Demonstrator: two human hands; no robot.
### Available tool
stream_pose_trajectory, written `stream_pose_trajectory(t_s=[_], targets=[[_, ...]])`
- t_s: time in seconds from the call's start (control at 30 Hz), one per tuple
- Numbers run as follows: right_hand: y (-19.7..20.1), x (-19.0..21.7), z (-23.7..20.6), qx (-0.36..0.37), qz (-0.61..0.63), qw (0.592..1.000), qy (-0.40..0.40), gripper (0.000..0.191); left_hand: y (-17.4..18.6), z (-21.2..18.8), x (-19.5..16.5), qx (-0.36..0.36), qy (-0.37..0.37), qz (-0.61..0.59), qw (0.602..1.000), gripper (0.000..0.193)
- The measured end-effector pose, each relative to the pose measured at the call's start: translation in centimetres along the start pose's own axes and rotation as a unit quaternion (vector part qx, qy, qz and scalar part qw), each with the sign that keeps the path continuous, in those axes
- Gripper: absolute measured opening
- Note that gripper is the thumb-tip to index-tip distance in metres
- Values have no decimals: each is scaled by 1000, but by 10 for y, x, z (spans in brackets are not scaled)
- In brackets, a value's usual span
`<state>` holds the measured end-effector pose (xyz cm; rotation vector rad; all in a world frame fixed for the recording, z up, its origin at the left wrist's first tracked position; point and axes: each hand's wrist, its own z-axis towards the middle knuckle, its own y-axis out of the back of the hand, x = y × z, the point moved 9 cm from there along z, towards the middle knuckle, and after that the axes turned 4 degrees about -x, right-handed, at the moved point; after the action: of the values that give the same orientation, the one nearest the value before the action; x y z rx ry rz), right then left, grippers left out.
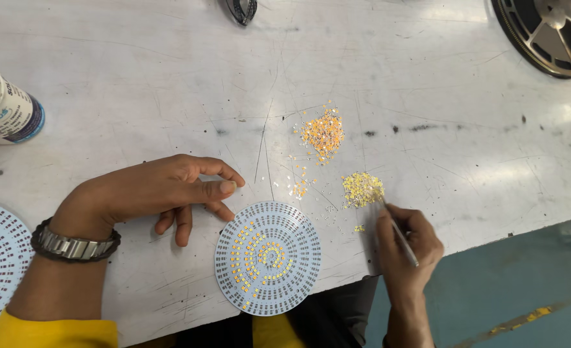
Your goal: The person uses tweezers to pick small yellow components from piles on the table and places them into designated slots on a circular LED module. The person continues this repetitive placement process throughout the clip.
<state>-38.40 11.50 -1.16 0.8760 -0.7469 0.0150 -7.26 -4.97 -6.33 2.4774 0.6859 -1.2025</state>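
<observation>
White round board (268,258) w/ yellow-orange ring pattern.

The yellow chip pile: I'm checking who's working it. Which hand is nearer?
Right. The right hand sits just below the yellow chip pile, its tweezers reaching the pile's edge. The left hand rests further left, beside the round board.

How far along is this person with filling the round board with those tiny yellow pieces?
Done: the round board has yellow chips on its inner rings, mostly centre and left. In hand: the right hand points tweezers into the pale yellow pile, while the left hand rests on the table beside the board. Left: outer rings, and the orange pile.
</observation>
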Motion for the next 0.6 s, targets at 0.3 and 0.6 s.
stream_pose_trajectory(t_s=[0.3, 0.6], targets=[[-21, 14, -22, 95, 140, 985, -22, 12, -2, 2, 0, 13, -7, -12, 1000, 93], [-35, 53, -24, 137, 114, 978, 105, 16, -3, 2, -1, 17, -3, -18, 1000, 91]])
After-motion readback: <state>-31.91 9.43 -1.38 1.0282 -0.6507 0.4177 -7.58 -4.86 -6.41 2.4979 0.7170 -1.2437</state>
